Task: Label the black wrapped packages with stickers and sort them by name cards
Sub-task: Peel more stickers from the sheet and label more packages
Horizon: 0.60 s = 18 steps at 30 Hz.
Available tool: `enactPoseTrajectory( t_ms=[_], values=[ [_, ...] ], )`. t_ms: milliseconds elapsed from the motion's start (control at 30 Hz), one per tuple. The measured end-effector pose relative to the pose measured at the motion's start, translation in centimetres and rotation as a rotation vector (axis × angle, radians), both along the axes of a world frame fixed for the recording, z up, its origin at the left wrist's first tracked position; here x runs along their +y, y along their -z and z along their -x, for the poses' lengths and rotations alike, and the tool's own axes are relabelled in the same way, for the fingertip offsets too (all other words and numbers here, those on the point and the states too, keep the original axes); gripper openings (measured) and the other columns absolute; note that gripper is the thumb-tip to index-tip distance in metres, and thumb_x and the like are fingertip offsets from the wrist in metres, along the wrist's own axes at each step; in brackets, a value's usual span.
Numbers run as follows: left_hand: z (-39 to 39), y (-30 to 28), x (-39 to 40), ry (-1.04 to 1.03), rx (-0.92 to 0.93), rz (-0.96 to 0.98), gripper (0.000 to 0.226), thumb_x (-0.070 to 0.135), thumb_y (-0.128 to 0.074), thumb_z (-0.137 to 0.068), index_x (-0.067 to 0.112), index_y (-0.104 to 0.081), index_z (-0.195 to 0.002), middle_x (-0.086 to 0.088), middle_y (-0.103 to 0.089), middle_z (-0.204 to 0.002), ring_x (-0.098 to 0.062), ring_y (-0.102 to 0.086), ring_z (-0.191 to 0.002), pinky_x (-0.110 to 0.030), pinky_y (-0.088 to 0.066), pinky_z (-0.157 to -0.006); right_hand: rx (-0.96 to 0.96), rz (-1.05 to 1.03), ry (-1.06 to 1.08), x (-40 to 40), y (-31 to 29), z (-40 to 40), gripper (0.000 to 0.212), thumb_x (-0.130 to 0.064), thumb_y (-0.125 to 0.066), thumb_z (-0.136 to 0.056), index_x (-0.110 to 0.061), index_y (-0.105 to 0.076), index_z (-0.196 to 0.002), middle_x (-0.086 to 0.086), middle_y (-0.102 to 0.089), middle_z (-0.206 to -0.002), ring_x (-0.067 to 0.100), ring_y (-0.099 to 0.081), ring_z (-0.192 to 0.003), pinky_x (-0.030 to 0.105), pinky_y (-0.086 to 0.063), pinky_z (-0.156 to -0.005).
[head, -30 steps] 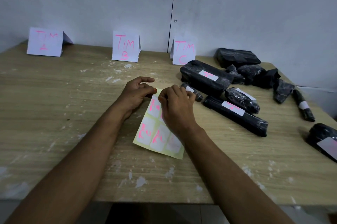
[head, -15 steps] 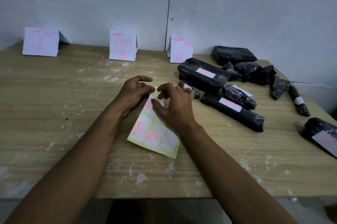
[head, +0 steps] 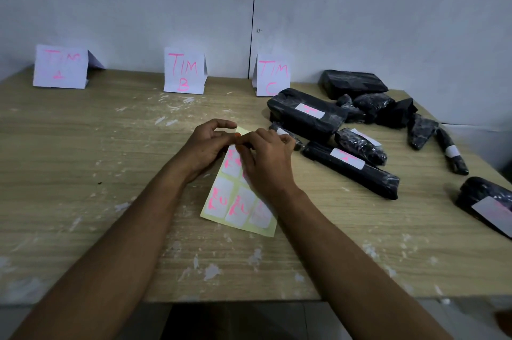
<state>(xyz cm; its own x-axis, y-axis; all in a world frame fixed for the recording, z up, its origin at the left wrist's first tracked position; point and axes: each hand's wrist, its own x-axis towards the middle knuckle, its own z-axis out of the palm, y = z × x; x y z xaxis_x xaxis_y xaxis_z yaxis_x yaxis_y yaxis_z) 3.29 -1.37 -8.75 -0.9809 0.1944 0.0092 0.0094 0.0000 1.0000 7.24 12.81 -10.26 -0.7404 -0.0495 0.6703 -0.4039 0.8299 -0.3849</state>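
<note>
A wood-grain table (head: 83,162) marked with white paint flecks stands against a grey panelled wall (head: 360,13) with a vertical seam.

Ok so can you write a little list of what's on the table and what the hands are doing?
Surface: scuffed light wooden table
Name cards: three folded white paper cards with pink writing at the back edge: left card, TIM B, TIM C
Packages: black wrapped packages piled right, some already stickered, like the long black package
Sticker sheet: pale yellow sheet of white stickers, flat, pink writing
Left hand: holds the sheet's top
Right hand: fingers curled, pinching at the sheet's top
</note>
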Motion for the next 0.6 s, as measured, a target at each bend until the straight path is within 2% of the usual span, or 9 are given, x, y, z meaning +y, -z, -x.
enactPoseTrajectory(
  t_ms=[133,333,500,600],
  values=[
    [-0.01,-0.14,-0.08,-0.01,0.012,0.017,0.031,0.0,-0.062,-0.089,0.005,-0.059,-0.12,0.003,-0.067,-0.063,-0.012,-0.064,-0.06,-0.024,-0.051,-0.062,0.01,-0.03,-0.006,-0.16,0.0,-0.14,0.008,-0.019,-0.062,-0.091,-0.02,-0.07,-0.09,-0.007,-0.064,-0.086,0.016,-0.056,-0.087,0.036,-0.021,-0.087],
    [0.06,-0.19,-0.48,-0.041,0.021,0.022,0.032,0.0,-0.06,-0.089,0.008,-0.059,-0.12,-0.004,-0.07,-0.076,-0.017,-0.065,-0.068,-0.028,-0.052,-0.067,0.031,-0.029,-0.033,-0.4,-0.37,-0.33,0.007,-0.018,-0.063,-0.091,-0.019,-0.07,-0.089,-0.006,-0.064,-0.087,0.016,-0.056,-0.087,0.036,-0.022,-0.087],
    [-0.01,-0.15,-0.2,-0.063,0.049,0.038,0.032,-0.003,-0.06,-0.089,0.008,-0.059,-0.119,0.005,-0.067,-0.062,-0.008,-0.063,-0.057,-0.019,-0.05,-0.055,0.044,-0.032,-0.055,-0.24,-0.32,-0.42,0.007,-0.019,-0.063,-0.091,-0.02,-0.07,-0.091,-0.005,-0.063,-0.088,0.017,-0.055,-0.087,0.038,-0.023,-0.088],
    [0.02,-0.1,-0.16,-0.077,0.065,0.038,0.032,-0.003,-0.06,-0.089,0.007,-0.059,-0.118,0.006,-0.065,-0.058,-0.008,-0.061,-0.055,-0.018,-0.049,-0.053,0.058,-0.024,-0.058,-0.17,-0.31,-0.51,0.006,-0.02,-0.064,-0.09,-0.02,-0.07,-0.09,-0.005,-0.061,-0.088,0.018,-0.054,-0.089,0.038,-0.024,-0.087]
  ],
)
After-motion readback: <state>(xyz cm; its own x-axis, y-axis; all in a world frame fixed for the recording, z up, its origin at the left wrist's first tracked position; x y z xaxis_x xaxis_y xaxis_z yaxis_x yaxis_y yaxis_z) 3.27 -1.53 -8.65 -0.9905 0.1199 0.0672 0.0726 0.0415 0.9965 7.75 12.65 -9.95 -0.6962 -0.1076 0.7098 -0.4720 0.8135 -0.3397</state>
